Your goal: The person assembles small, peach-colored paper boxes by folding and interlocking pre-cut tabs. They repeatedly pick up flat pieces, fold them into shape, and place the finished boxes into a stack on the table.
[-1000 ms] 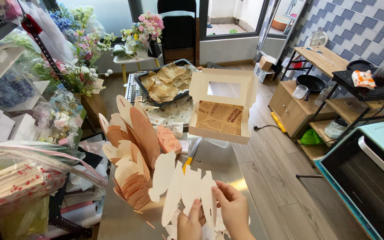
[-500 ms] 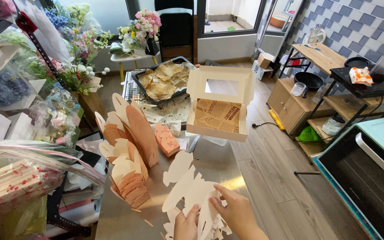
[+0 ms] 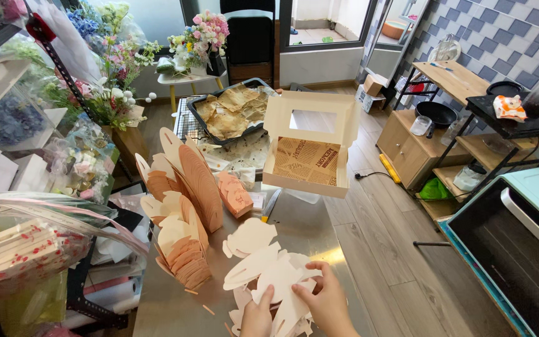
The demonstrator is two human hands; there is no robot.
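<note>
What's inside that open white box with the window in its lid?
The open white box holds a sheet of brown printed paper lining its bottom. Nothing lies on the paper; whatever is beneath it is covered.

The table (image 3: pixel 319 231) is brushed metal with a dull sheen. On it, the flat cut-outs (image 3: pixel 269 274) are matt cream card, smooth. Behind them the open box (image 3: pixel 310 146) is matt cardboard lined with printed brown paper. The floor (image 3: pixel 394 249) beside the table is wood-look plank.

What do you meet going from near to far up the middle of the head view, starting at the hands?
Left hand and right hand on the flat cream cutouts → upright stacks of folded peach card → open window-lid box → dark baking tray → flower bouquet.
</note>
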